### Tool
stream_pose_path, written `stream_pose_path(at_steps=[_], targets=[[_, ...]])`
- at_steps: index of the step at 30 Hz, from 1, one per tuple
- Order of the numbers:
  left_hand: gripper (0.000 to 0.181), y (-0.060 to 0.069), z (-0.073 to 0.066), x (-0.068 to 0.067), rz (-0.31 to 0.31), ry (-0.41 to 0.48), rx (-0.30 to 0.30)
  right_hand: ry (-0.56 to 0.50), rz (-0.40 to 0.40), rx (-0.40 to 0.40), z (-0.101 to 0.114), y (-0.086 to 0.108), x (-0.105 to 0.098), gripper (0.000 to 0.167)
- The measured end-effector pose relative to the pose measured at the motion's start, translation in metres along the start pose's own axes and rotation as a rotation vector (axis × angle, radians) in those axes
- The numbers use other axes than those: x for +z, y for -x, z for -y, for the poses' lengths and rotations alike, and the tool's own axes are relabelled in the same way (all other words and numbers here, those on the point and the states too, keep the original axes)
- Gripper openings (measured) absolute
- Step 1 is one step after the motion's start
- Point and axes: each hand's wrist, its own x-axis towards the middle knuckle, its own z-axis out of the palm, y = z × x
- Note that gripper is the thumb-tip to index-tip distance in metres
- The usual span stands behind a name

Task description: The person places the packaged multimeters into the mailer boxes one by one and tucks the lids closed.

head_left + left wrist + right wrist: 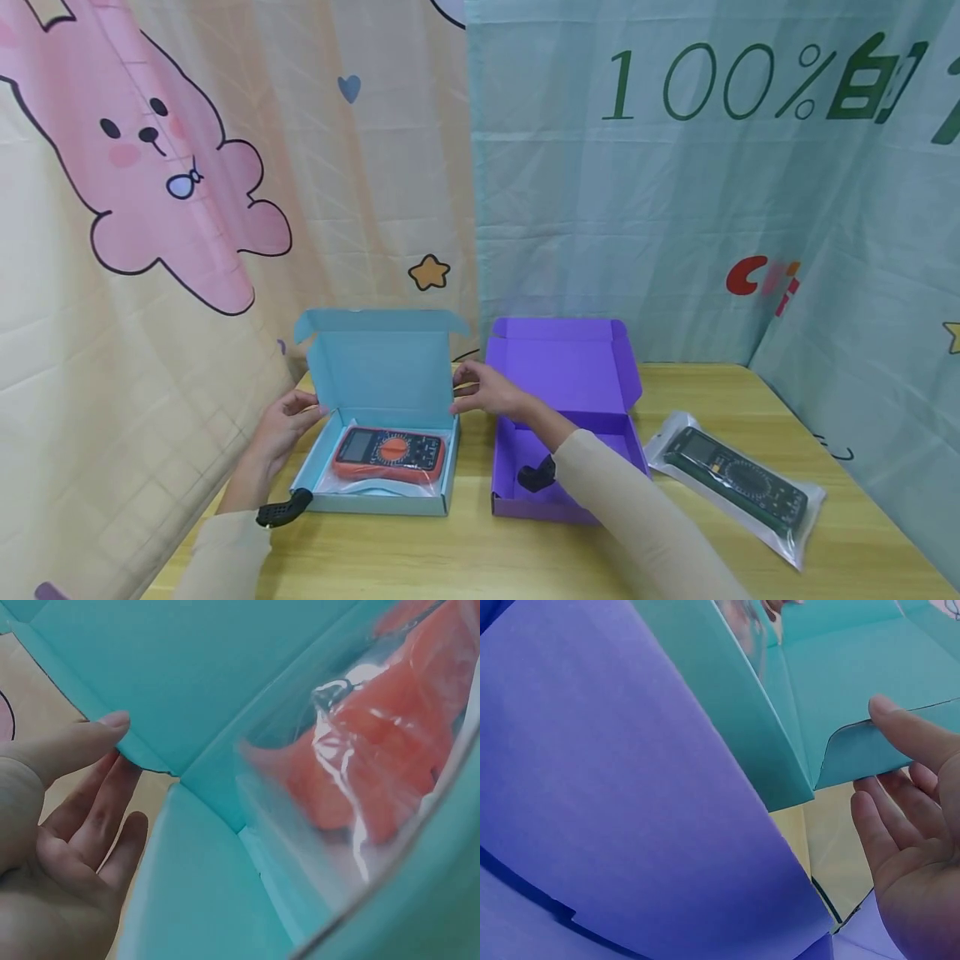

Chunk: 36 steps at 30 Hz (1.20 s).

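Observation:
A light blue box (382,358) stands with its lid raised; inside lies an orange-red multimeter (390,454) in clear plastic, also seen in the left wrist view as a bagged orange shape (360,757). My left hand (279,429) pinches the lid's left side flap between thumb and fingers, shown closer in the left wrist view, where the hand (82,825) is at the flap's lower edge. At the lid's right side my right hand (486,389) holds the other flap, its thumb inside and fingers outside; the right wrist view shows this hand (922,817) there.
To the right stands an open purple box (558,362), under my right forearm. A dark multimeter in a clear bag (738,483) lies farther right on the wooden table (420,558). Printed curtains (600,208) hang behind and at both sides.

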Motion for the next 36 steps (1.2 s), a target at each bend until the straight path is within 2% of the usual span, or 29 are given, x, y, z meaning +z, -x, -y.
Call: stream_pose_path(at_steps=[5,8,15,21,26,36], targets=[[0.062,-0.002,0.003,-0.005,0.049,-0.132,-0.035,0.025,0.015,-0.029,-0.001,0.001,0.001,0.043],[0.073,-0.003,0.006,-0.008,0.079,-0.176,-0.038,0.054,0.02,-0.057,-0.003,0.001,0.003,0.045],[0.066,0.001,0.006,-0.009,0.102,-0.227,-0.038,0.129,0.008,-0.097,-0.002,-0.001,0.011,0.047],[0.059,0.003,0.009,-0.009,0.087,-0.287,-0.011,0.203,0.008,-0.121,-0.001,-0.001,0.016,0.047],[0.057,0.007,0.011,-0.009,0.073,-0.289,-0.022,0.302,-0.003,-0.119,-0.001,0.0,0.019,0.049],[0.055,0.009,0.018,-0.008,0.025,-0.31,-0.027,0.407,0.017,-0.136,0.0,0.004,0.022,0.056]])
